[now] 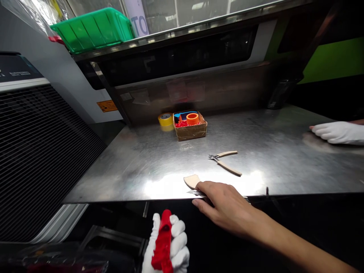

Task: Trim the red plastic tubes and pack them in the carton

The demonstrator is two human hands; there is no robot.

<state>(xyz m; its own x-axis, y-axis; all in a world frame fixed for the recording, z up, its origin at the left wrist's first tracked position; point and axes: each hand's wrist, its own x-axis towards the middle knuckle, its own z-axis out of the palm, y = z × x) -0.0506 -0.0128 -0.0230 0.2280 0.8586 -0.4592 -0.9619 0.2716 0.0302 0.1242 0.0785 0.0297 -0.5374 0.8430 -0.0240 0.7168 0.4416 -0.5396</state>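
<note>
My left hand (179, 242), in a white glove, is wrapped around a glossy red plastic part (163, 242) below the table's front edge. My right hand (224, 201) is bare and lies over a craft knife (196, 193) at that edge, fingers closed on it. The pointed blade sticks out to the left, and most of the handle is hidden under the palm. Against the fingertips, just behind the blade, rests a flat beige fan-shaped piece (191, 181). Farther back, nippers (217, 156) with beige handles lie spread open.
On the metal table (136, 163) stand a small cardboard box (191, 132) holding an orange ring (192, 119) and red pieces, and a yellow tape roll (165, 119). Another person's gloved hand (339, 132) rests at the right. A green bin (93, 30) sits on the shelf above.
</note>
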